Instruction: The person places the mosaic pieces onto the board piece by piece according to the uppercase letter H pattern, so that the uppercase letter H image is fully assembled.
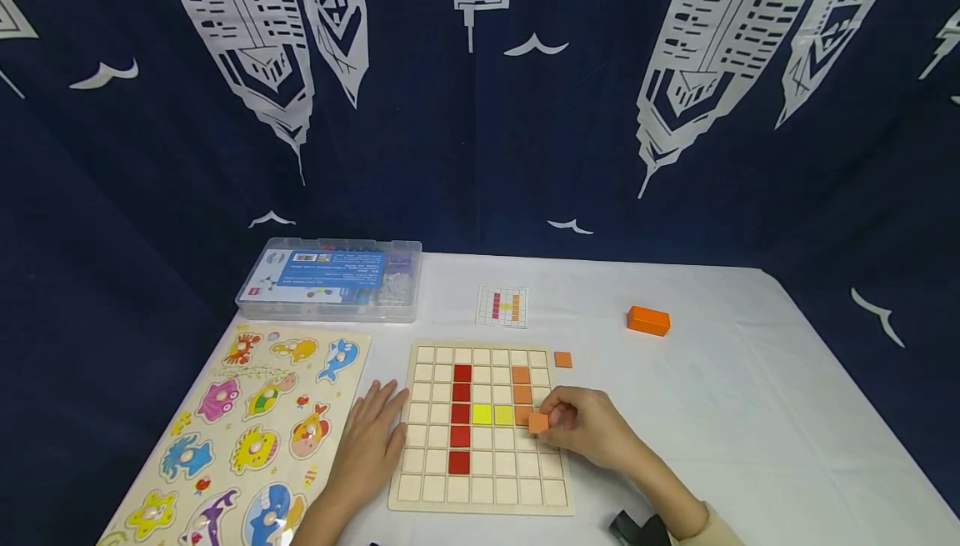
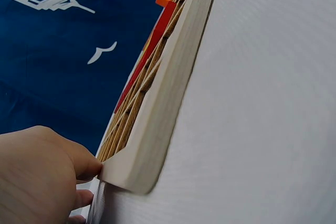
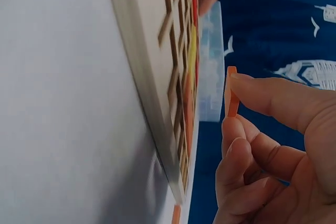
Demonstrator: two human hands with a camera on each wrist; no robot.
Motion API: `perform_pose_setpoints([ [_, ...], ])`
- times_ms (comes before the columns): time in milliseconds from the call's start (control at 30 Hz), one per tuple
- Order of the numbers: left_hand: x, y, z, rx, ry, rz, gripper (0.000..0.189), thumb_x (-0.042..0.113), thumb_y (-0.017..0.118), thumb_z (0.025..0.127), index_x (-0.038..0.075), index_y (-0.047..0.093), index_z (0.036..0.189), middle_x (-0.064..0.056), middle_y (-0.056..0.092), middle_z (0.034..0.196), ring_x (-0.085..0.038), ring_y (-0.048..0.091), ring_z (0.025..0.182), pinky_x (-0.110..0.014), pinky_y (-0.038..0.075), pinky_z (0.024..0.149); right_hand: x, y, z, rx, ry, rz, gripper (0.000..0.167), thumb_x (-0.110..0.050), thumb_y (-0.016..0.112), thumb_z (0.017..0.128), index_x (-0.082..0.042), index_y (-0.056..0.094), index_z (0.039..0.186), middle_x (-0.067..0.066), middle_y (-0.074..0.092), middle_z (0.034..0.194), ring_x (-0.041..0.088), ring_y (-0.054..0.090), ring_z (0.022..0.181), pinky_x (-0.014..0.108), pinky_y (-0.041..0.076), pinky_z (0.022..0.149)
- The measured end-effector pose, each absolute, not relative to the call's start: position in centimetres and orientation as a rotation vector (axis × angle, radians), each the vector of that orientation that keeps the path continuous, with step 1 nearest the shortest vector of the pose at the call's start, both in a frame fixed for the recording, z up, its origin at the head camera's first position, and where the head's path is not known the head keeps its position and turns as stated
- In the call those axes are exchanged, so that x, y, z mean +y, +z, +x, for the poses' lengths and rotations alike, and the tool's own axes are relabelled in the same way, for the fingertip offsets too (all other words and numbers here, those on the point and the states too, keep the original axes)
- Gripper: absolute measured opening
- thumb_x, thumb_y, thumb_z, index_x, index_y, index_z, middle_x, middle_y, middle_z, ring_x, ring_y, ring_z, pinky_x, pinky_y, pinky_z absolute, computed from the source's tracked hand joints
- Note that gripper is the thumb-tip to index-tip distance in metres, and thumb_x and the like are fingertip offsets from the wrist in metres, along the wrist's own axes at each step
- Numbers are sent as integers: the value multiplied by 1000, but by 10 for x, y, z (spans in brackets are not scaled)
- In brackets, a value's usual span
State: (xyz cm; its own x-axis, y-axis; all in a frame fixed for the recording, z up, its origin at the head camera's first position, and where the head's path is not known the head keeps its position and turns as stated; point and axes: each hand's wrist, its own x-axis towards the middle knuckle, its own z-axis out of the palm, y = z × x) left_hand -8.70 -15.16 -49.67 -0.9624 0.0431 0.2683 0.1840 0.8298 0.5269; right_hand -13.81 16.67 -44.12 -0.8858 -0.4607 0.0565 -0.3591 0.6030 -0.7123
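A wooden grid board (image 1: 429,489) lies on the white table, holding a column of red square tiles (image 1: 461,414), two yellow tiles (image 1: 492,415) and several orange tiles (image 1: 521,383). My right hand (image 1: 592,429) pinches one orange tile (image 3: 231,92) between thumb and fingertips, over the board's right side below the orange column. In the right wrist view this tile stands on edge in the pinch. My left hand (image 1: 372,438) rests flat beside the board, its fingertips at the left edge; the left wrist view shows the thumb (image 2: 84,162) against the board's corner.
Above the board lies a small pattern card (image 1: 502,307). One loose orange tile (image 1: 563,359) sits off the top right corner, with an orange block (image 1: 648,321) farther right. A clear plastic case (image 1: 401,279) and an animal puzzle board (image 1: 247,413) occupy the left. A black object (image 1: 637,529) is near my right forearm.
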Motion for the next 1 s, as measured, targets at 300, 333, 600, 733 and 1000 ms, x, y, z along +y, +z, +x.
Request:
perform_pose_setpoints([
  [300, -152, -498, -87, -2777, -828, -175, 43, 10, 60, 92, 3, 56, 135, -18, 48, 147, -41, 32, 143, -58, 21, 117, 155, -448, -137, 2665, -1045, -689, 23, -9, 83, 71, -13, 65, 85, -8, 56, 72, 1, 43, 57, 17, 41, 53],
  [333, -152, -498, -87, -2776, -827, -176, 43, 10, 60, 92, 3, 56, 135, -18, 48, 147, -41, 32, 144, -58, 21, 117, 154, -448, -137, 2665, -1033, -703, 23, -8, 83, 71, -13, 65, 84, -8, 56, 72, 1, 43, 58, 17, 41, 53],
  [600, -151, -497, -88, -2773, -825, -178, 43, 10, 61, 92, 2, 56, 135, -18, 48, 147, -41, 32, 143, -58, 20, 117, 152, -451, -139, 2649, -983, -731, 24, -9, 84, 72, -14, 63, 83, -9, 56, 71, 1, 46, 60, 17, 42, 54],
  [733, -152, -498, -88, -2770, -822, -179, 43, 10, 61, 92, 2, 57, 134, -19, 48, 147, -41, 33, 143, -58, 21, 118, 152, -450, -139, 2636, -1007, -754, 24, -10, 84, 72, -12, 63, 83, -7, 57, 71, 1, 46, 60, 17, 42, 54],
  [1000, -152, -498, -88, -2771, -823, -175, 43, 10, 60, 92, 2, 57, 134, -19, 48, 147, -41, 33, 143, -58, 21, 117, 152, -449, -139, 2618, -1031, -773, 23, -9, 85, 72, -11, 64, 83, -6, 58, 71, 0, 47, 60, 17, 43, 54],
])
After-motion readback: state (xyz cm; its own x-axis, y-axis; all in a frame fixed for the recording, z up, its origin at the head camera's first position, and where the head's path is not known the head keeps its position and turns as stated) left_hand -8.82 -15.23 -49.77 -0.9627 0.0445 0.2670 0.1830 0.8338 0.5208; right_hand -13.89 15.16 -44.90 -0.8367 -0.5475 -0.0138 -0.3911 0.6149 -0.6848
